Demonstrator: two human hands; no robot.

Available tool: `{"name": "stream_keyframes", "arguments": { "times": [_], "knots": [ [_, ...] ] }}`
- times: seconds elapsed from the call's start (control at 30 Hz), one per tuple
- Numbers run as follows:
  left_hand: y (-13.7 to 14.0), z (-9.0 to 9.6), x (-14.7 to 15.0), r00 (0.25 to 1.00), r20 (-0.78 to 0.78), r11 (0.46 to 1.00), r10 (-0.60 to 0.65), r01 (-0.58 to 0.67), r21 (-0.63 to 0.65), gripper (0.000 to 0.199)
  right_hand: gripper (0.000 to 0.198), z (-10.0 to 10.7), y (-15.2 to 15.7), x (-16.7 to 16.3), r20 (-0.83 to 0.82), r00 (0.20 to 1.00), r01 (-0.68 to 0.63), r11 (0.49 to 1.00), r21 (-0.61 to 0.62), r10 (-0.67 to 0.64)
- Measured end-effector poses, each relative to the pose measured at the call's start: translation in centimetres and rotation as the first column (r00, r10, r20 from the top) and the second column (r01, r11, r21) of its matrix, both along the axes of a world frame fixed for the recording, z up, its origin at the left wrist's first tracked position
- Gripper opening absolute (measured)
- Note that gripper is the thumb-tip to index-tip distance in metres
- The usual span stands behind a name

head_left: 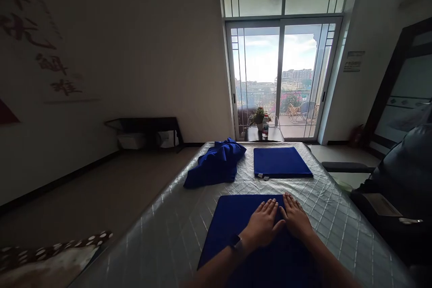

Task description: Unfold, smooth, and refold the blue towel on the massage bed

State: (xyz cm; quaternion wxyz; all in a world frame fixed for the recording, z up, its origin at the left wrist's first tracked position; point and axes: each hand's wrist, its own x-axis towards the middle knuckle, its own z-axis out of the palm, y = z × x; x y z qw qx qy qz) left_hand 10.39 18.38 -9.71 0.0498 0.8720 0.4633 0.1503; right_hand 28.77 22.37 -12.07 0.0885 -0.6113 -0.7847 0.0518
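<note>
A flat blue cloth panel, perhaps a folded fabric or cushion cover, lies in front of me on the quilted silver surface. My left hand, with a dark watch on its wrist, rests flat on it with fingers stretched out. Close beside it my right hand lies flat near the panel's upper right corner, fingers extended. Farther back sits a second flat blue piece with small white tags on its near edge. Left of that is a crumpled blue cloth.
Beyond the far edge stands a small table with a potted plant and a bottle, before a sliding glass door. A black chair is at the right. A low dark stand is by the left wall.
</note>
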Motion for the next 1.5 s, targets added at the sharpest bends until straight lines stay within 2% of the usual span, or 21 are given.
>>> {"name": "stream_keyframes", "arguments": {
  "times": [0.1, 0.2, 0.33, 0.57, 0.7, 0.87, 1.03, 1.27, 1.5],
  "knots": [
    [1.3, -0.4, 4.7, 0.998, 0.065, 1.000, -0.020, 0.019, 0.009, 0.067, 0.066, -0.4, -0.1, 0.5, 0.030, 0.998, -0.046, 0.999, 0.009, 0.046],
    [2.3, -1.2, 5.7, 0.994, 0.105, 0.999, 0.040, -0.040, -0.007, 0.067, 0.066, -0.6, 0.0, 0.7, 0.027, 0.999, -0.046, 0.999, 0.015, 0.046],
    [2.3, -1.6, 1.9, 0.985, 0.068, 0.987, 0.158, -0.156, -0.033, 0.073, 0.065, -0.3, 0.1, 0.3, -0.020, 1.000, -0.021, 1.000, 0.011, 0.021],
    [2.1, -1.7, -9.8, 0.914, -0.079, 0.916, 0.398, -0.400, -0.010, 0.078, 0.067, 0.0, 0.0, -0.1, -0.064, 0.998, 0.013, 1.000, 0.005, -0.012],
    [2.4, -2.8, -14.2, 0.872, -0.088, 0.876, 0.481, -0.480, 0.032, 0.077, 0.067, -0.4, 0.1, -0.1, -0.071, 0.997, 0.008, 0.999, 0.044, -0.005],
    [2.5, -3.7, -15.0, 0.863, -0.053, 0.865, 0.502, -0.500, 0.046, 0.079, 0.066, -0.3, 0.0, -0.4, -0.057, 0.998, 0.035, 0.997, 0.069, -0.031],
    [2.5, -3.7, -14.7, 0.862, -0.032, 0.862, 0.506, -0.505, 0.038, 0.081, 0.064, 0.5, -0.2, -0.7, -0.034, 0.999, 0.003, 0.992, 0.126, 0.002],
    [2.3, -3.0, -14.7, 0.864, -0.046, 0.865, 0.501, -0.501, 0.025, 0.084, 0.072, 0.4, -0.2, -0.9, -0.070, 0.997, 0.015, 1.000, 0.017, -0.013],
    [2.7, -3.4, -15.2, 0.867, -0.068, 0.869, 0.493, -0.494, 0.007, 0.082, 0.074, 0.0, -0.1, -0.8, -0.048, 0.997, 0.055, 0.998, 0.003, -0.055]
  ]
}}
